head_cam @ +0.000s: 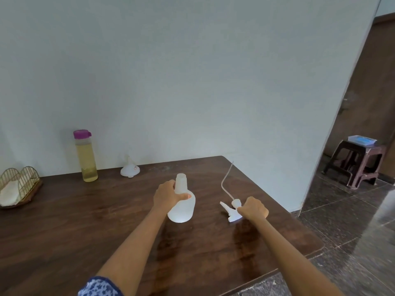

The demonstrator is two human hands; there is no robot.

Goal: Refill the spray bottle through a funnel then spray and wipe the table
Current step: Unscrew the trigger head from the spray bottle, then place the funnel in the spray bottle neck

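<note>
Progress: I judge the refill not yet begun; spray bottle (181,207) uncapped, funnel (129,169) unused by the wall.
Left hand (168,196): I grip the translucent bottle's neck, mid-table.
Right hand (254,208): clasps the white trigger head (232,211), its thin tube curving up.
Refill: yellowish liquid in the purple-capped bottle (86,155).
Remaining: fill, recap, spray, wipe the dark wood table (85,221).

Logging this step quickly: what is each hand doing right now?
Left hand: grips the spray bottle at its neck.
Right hand: holds the spray head on the table.
</note>
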